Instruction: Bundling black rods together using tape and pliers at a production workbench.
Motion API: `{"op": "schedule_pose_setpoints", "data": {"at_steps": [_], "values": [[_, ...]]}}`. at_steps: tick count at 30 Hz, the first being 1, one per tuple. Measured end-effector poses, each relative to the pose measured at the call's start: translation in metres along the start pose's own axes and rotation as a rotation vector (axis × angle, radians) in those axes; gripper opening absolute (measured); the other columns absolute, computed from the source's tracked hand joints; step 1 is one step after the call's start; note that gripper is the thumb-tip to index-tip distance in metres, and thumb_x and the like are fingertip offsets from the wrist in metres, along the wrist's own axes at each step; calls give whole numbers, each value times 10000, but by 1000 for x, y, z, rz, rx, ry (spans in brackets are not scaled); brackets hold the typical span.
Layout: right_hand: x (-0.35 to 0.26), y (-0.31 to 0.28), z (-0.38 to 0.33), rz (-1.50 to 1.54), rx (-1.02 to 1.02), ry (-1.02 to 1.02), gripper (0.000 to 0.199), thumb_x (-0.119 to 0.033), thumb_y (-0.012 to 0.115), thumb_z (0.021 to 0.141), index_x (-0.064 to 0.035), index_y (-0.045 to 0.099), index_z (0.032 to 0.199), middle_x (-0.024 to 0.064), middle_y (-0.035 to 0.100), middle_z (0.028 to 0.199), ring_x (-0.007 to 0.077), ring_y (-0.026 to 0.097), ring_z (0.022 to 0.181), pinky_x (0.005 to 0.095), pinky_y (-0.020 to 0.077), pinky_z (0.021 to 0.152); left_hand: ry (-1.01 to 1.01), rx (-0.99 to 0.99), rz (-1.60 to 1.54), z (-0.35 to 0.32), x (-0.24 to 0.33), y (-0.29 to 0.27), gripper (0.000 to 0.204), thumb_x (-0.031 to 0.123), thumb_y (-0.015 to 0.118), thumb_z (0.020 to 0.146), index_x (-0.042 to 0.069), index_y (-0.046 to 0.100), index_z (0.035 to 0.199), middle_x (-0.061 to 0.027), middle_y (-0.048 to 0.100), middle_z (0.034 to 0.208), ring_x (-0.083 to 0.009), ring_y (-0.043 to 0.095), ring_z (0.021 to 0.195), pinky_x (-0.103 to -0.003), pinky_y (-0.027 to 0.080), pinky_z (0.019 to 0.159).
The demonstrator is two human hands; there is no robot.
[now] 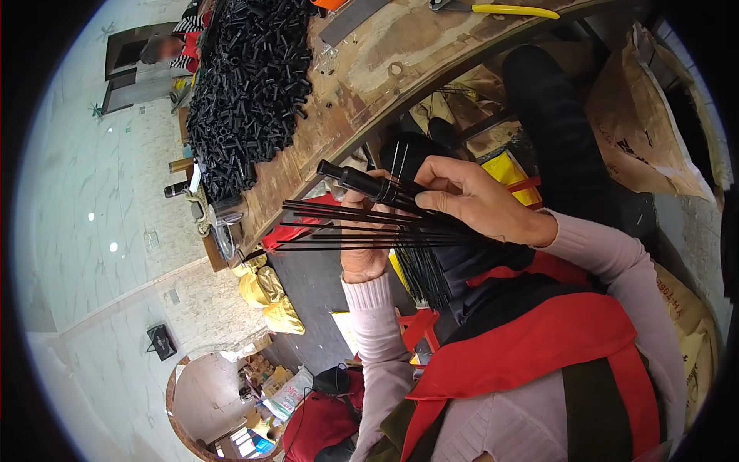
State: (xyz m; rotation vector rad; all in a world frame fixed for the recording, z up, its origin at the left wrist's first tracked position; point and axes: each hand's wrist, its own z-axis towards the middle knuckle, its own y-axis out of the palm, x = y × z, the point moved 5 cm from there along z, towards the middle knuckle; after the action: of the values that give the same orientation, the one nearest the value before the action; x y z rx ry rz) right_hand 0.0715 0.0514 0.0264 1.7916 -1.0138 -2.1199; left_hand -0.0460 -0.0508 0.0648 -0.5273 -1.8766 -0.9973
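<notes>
At far left a heap of short black tubes covered the worn wooden bench, with yellow bags below its edge. Next, thin black rods fanned out leftward from a black cylindrical handle. The left hand sat behind the rods, which partly hid it; it seemed clenched under them. The right hand pinched the handle's end and the rods' roots. Farther right lay a brown paper sack; yellow-handled pliers rested on the bench top.
</notes>
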Motion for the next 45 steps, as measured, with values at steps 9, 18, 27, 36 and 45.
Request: {"op": "schedule_pose_setpoints", "data": {"at_steps": [9,18,27,36,45], "values": [[0,-8,5,-41,-92,112,94,-63,630,927,-8,597,995,-1,619,900,38,560,829,196,446,725,-75,-148,59,4,-4,-3,436,83,729,845,40,518,1224,-117,638,1050,-237,690,860,-410,621,753],[14,-3,4,432,-76,283,129,6,688,869,-1,635,986,29,647,925,82,619,817,211,511,734,80,-317,-123,22,-15,6,648,181,762,830,76,413,1365,-146,590,1157,-215,652,932,-375,608,717],[1,-4,1,315,268,-24,133,-23,698,871,11,651,991,16,649,918,65,586,827,202,456,752,239,208,209,-2,-14,28,261,207,517,1001,14,556,1172,-50,623,1097,-136,585,1001,-271,468,880],[-3,18,-3,200,225,-113,112,-41,670,903,-3,636,1003,-5,636,886,34,567,792,180,435,706,454,342,375,-24,11,43,218,56,747,847,-3,626,1018,-4,648,922,-65,564,819,-214,460,766],[4,11,-6,126,212,-205,128,-33,632,928,-9,597,1048,17,620,978,59,572,895,211,455,787,490,305,443,-23,6,43,197,52,734,856,-14,638,1014,-15,661,922,-68,574,812,-214,466,753]]}}
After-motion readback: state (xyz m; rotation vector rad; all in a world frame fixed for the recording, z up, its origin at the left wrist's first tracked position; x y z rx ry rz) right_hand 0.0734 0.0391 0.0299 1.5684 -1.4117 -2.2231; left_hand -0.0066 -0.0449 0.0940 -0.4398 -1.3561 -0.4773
